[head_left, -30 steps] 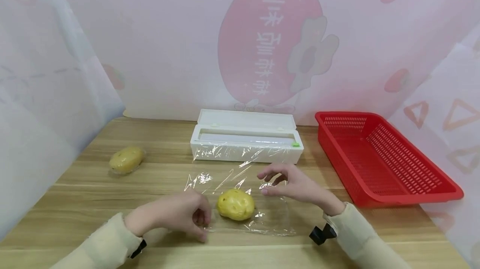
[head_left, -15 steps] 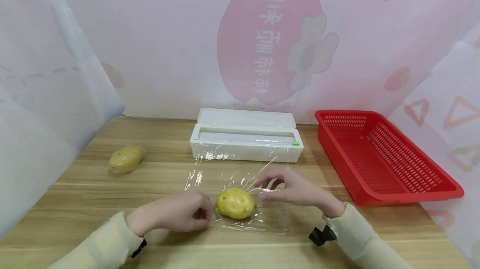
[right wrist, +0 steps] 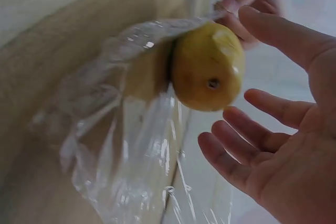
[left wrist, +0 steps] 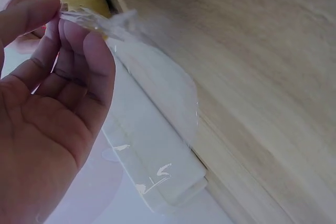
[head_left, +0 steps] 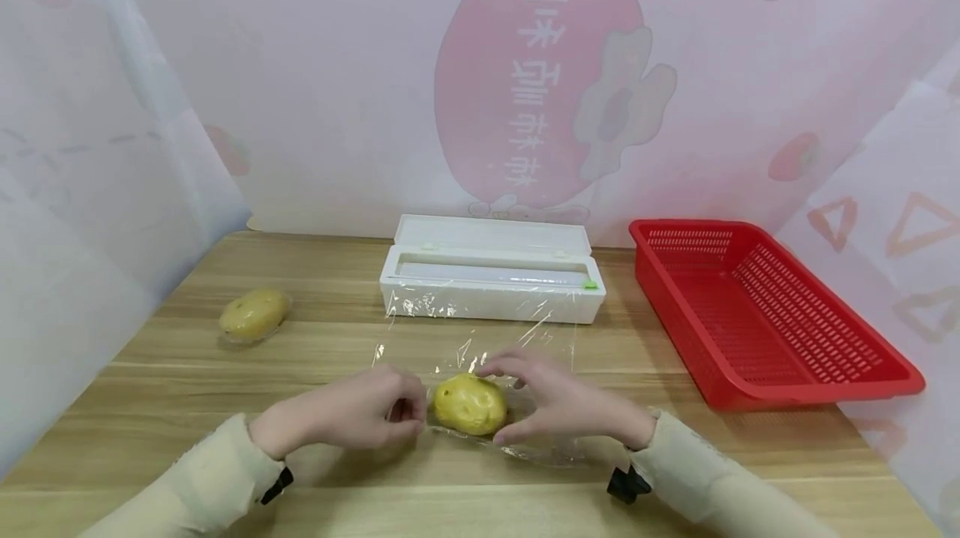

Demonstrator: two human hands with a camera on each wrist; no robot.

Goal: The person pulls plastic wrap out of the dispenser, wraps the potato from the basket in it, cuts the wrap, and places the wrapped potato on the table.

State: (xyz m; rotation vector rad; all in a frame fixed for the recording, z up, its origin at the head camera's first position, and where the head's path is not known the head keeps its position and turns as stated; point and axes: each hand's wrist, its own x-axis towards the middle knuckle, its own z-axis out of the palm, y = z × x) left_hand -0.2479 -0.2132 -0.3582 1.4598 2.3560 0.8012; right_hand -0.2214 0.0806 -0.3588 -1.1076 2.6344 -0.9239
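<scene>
Here's the yellow potato [head_left: 470, 405], sitting right between your two sets of fingers, on a sheet of clear film [right wrist: 115, 171]. Your left hand [head_left: 367, 409] is just beside it, thumb and index finger pressed together on a gathered bit of that film, the other fingers bent loosely. Over on the other side, your right hand [head_left: 562, 401] is spread: thumb well apart from the fingers, tips around the potato's near end. Whether any of them touches it, you can't tell from here. Beyond your fingertips, the film runs up to the front of a white box [head_left: 491, 305], lid raised. Out past your right fingers stands a red basket [head_left: 675, 326]; away to the left of your left fingers lies a second potato [head_left: 255, 313]. Now the tricky bits: the film's outline is hard to trace from the head, and from your left wrist the near potato is partly hidden behind fingers and film, cut off at the top. Your sleeves run out of the head view.
</scene>
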